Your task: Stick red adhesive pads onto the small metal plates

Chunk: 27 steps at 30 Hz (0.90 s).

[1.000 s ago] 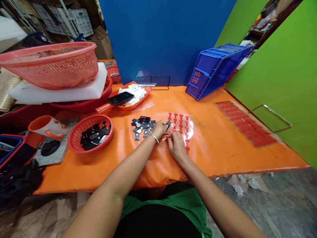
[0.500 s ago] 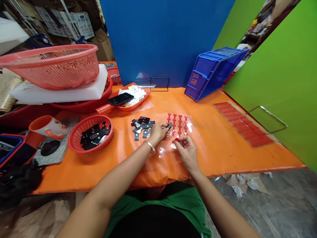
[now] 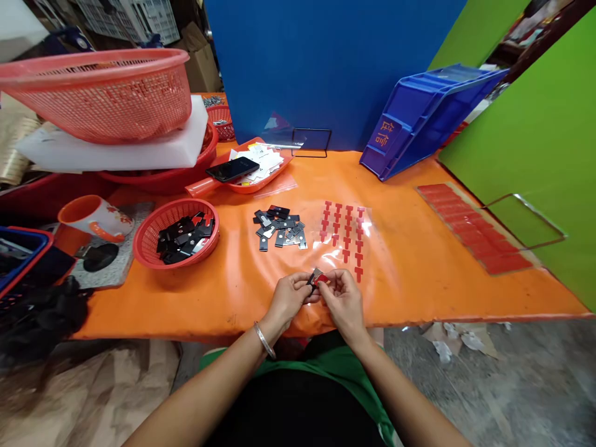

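My left hand (image 3: 289, 299) is closed on a small black rectangular piece (image 3: 311, 284) with a metallic end, near the table's front edge. My right hand (image 3: 345, 301) pinches a small red T-shaped sticker (image 3: 321, 279) against that piece, and the fingertips of both hands meet there. Beyond the hands lies a clear sheet with rows of red T-shaped stickers (image 3: 347, 230). Left of the sheet is a loose pile of black pieces (image 3: 280, 226), some with silvery parts. A red basket (image 3: 139, 239) holds more black pieces, a few with red on them.
An orange table cover (image 3: 395, 248) spans the work area. At the back stand an orange scoop (image 3: 200, 187) with papers and a phone (image 3: 233, 169), and a tilted blue bin (image 3: 410, 118). A mug (image 3: 90, 217) and stacked baskets (image 3: 125, 102) occupy the left; a red sticker sheet (image 3: 475, 230) lies right.
Both hands have drawn back toward the table's front edge and come together. The red sticker, earlier apart in the right hand, is now at the black piece. The view has shifted slightly.
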### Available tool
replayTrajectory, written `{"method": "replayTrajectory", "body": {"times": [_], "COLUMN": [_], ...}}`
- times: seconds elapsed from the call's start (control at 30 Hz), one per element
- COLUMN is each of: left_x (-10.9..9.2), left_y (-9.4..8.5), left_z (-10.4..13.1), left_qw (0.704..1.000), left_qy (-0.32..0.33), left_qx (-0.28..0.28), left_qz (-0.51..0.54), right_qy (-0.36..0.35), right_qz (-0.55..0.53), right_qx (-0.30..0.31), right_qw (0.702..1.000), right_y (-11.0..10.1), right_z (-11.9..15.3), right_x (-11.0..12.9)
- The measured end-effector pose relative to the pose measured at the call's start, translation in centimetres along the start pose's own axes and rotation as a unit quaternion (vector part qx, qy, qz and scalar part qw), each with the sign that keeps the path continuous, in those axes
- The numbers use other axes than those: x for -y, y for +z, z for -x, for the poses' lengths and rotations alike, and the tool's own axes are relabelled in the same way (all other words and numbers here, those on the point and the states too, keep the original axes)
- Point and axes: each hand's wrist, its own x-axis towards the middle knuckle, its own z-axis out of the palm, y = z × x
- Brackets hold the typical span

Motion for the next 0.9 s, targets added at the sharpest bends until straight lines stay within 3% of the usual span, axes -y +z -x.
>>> {"method": "replayTrajectory", "body": {"times": [0.9], "left_x": [0.13], "left_y": [-0.05], "left_z": [-0.01], "left_qw": [1.0], "left_qy": [0.01], "left_qx": [-0.001], "left_qz": [0.003], "right_qy": [-0.014], "right_qz": [0.003], "right_qx": [-0.012], "right_qw": [1.0], "right_y": [0.83], "right_z": [0.52], "right_x": [-1.0]}}
